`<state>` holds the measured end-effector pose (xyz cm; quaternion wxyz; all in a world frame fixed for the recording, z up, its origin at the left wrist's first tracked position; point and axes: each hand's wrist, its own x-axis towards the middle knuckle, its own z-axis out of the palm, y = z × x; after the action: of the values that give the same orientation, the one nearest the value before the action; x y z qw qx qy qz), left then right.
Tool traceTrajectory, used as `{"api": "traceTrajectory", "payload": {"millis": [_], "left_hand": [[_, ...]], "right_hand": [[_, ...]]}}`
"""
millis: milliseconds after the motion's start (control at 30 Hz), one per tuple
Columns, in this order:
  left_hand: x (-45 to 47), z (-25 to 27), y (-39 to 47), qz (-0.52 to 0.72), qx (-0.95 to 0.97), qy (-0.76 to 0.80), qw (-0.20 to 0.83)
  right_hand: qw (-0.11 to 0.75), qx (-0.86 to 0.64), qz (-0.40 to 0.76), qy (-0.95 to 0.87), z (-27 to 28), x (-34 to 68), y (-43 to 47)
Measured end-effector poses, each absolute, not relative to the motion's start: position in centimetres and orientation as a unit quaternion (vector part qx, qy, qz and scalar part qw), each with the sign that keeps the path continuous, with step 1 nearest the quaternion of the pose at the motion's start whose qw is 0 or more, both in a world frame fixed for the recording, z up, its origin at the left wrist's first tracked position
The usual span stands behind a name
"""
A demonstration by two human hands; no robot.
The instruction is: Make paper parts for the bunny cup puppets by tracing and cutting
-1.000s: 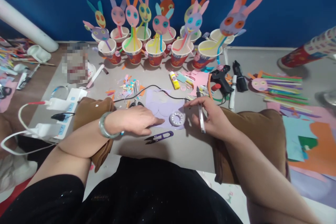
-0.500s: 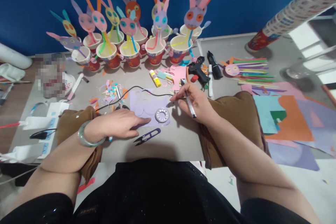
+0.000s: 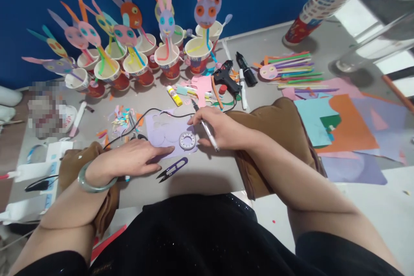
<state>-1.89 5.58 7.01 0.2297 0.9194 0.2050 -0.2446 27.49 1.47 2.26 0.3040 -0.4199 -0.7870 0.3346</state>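
My left hand [image 3: 137, 158] lies with its index finger stretched onto the lower edge of a sheet of purple paper [image 3: 154, 131], which bears drawn curves. Between the fingers of my right hand [image 3: 221, 128] is a pen [image 3: 210, 136], slanting with its dark end up and away from me. A white ring with dark marks [image 3: 181, 141] rests on the paper's right part, and my right fingertips are at its right side; contact is hard to tell. Purple-handled thread snips [image 3: 173, 170] lie just below the paper. Scissors [image 3: 138, 134] sit partly hidden behind my left hand.
Paper cups with rabbit-faced figures [image 3: 167, 62] line the back. A hot glue gun [image 3: 228, 78], a glue stick [image 3: 174, 95] and paper scraps [image 3: 121, 120] lie beyond the paper. A black cord [image 3: 152, 110] crosses it. Brown cushions [image 3: 271, 138] support both forearms; coloured sheets [image 3: 355, 125] lie right.
My right hand has come down and in toward the white ring, still with the pen. The left hand keeps its place on the paper. The whole view has shifted.
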Motion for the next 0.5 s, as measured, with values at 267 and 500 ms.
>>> {"api": "traceTrajectory", "payload": {"millis": [267, 500], "left_hand": [[-1.4, 7.2, 5.4, -0.235, 0.92, 0.208, 0.234], [-1.7, 6.9, 5.3, -0.228, 0.925, 0.209, 0.222]], "right_hand": [[0.257, -0.366, 0.297, -0.843, 0.8, 26.2, 1.1], [0.235, -0.377, 0.278, -0.852, 0.3, 26.2, 1.3]]}}
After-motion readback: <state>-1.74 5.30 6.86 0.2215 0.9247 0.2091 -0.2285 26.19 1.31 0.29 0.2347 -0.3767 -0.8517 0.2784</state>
